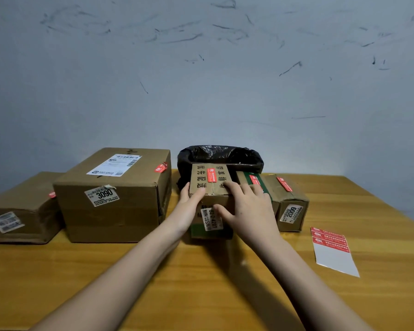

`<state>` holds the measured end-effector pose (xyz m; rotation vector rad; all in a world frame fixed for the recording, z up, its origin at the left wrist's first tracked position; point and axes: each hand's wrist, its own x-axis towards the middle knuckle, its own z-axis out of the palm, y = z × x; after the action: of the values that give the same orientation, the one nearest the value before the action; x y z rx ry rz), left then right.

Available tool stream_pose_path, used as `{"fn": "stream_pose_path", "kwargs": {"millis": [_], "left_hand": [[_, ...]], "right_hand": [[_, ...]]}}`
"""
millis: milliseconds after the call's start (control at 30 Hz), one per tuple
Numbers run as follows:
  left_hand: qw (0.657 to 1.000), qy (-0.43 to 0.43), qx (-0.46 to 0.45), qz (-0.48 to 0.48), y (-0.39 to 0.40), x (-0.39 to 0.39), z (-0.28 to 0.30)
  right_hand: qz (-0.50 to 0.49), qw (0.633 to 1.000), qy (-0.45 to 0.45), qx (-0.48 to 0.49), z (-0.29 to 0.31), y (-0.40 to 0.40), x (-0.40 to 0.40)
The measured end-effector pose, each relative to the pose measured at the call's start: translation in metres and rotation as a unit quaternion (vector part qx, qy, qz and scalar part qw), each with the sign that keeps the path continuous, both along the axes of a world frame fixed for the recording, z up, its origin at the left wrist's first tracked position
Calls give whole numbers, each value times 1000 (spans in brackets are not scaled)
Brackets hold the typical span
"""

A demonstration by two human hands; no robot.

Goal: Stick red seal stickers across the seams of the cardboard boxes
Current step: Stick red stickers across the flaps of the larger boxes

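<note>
A small cardboard box (201,179) with black printed characters stands at the table's middle, and a red seal sticker (212,176) lies across its top seam. My left hand (189,201) grips its left side, thumb on the top edge. My right hand (247,209) holds its front right corner, fingers spread on top and thumb against the front face. On the table at the right lies a white sticker sheet (332,253) with two red stickers at its upper end.
A large box (112,211) marked 3090 and a lower box (22,211) stand at the left. A green-striped box (245,176) and a box (293,211) marked 2009 stand at the right. All carry red stickers. Behind is a black-bagged bin (220,155) against the wall.
</note>
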<state>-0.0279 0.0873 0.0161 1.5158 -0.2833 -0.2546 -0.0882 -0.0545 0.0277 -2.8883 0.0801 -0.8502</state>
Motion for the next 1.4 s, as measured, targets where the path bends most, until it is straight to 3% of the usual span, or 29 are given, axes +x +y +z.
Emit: {"fn": "stream_pose_path", "kwargs": {"millis": [200, 667, 1133, 1300, 1400], "left_hand": [[1000, 13, -5, -1, -10, 8, -9], [1000, 12, -8, 9, -28, 15, -24], [1000, 14, -15, 19, -32, 14, -21], [1000, -7, 2, 13, -29, 9, -15], [996, -66, 55, 29, -22, 2, -8]], "right_hand": [[-15, 998, 6, -60, -11, -13, 16], [-41, 995, -47, -79, -26, -25, 26], [-55, 990, -31, -123, -26, -23, 28], [-45, 992, -10, -119, -27, -24, 30], [-32, 994, -5, -101, -22, -22, 28]]}}
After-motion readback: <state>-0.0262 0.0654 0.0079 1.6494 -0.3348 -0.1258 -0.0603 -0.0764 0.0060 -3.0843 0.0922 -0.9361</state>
